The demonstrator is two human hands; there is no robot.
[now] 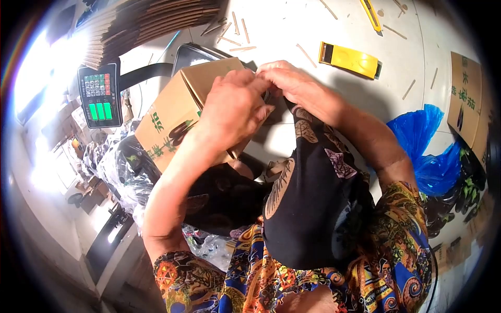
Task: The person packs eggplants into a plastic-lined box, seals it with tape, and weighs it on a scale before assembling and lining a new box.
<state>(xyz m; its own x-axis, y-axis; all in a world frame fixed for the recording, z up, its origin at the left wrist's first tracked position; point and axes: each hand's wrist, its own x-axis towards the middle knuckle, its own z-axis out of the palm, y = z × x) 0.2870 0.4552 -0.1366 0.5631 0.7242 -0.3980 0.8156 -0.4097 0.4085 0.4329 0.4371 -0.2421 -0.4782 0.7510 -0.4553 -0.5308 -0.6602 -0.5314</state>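
Observation:
A brown cardboard box (169,112) with green lettering and a printed dark picture stands tilted on a black scale platform (190,52). My left hand (232,107) is over the right side of the box, fingers bent inward. Just beyond it my right hand (287,78) meets it at the fingertips, by the box's far right corner. Both hands' fingers are drawn together; whatever lies between them is hidden. The scale's display (99,96) shows green digits panels to the left of the box.
Flattened cardboard (156,21) is stacked at the upper left. A yellow tape dispenser (349,60) and a yellow cutter (371,15) lie on the floor. Blue plastic (428,151) and another printed box (467,99) are at the right. Clear plastic bags (122,169) sit at the left.

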